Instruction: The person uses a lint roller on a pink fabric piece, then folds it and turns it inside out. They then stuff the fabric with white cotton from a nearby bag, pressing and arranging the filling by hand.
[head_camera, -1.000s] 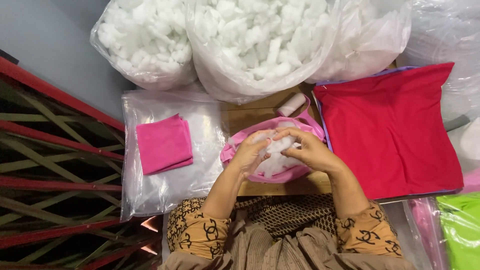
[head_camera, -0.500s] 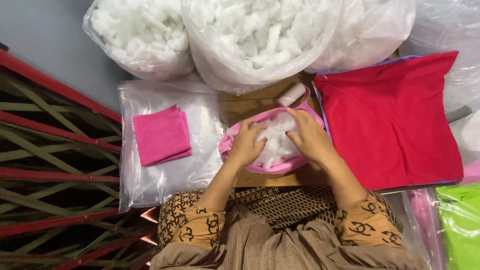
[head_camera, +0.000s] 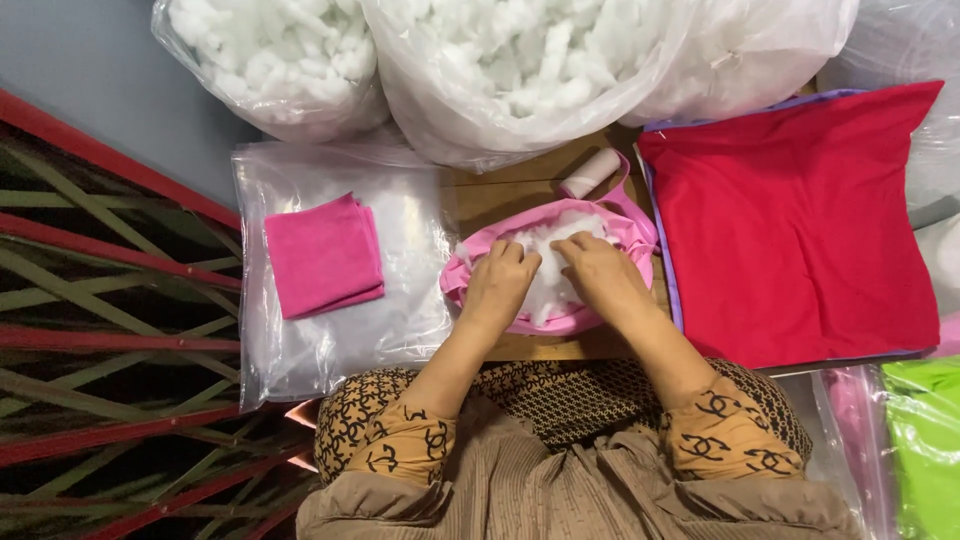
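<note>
A pink fabric cover (head_camera: 625, 232) lies open on the wooden board, partly filled with white fluffy stuffing (head_camera: 545, 245). My left hand (head_camera: 497, 285) rests on the cover's left side, fingers curled into the stuffing. My right hand (head_camera: 597, 278) presses on the stuffing just to its right, fingers bent down. Both hands touch the stuffing inside the cover's opening. A small pink-white roll (head_camera: 590, 172) lies just beyond the cover.
Big clear bags of white stuffing (head_camera: 500, 70) stand at the back. A folded pink cloth (head_camera: 322, 253) lies on a clear plastic bag (head_camera: 400, 300) at left. A red fabric sheet (head_camera: 800, 230) is at right, green fabric (head_camera: 925, 440) lower right, a red metal frame (head_camera: 100, 300) far left.
Both hands have lowered from holding a clump of stuffing above the cover to pressing it down inside the cover. The view has shifted slightly.
</note>
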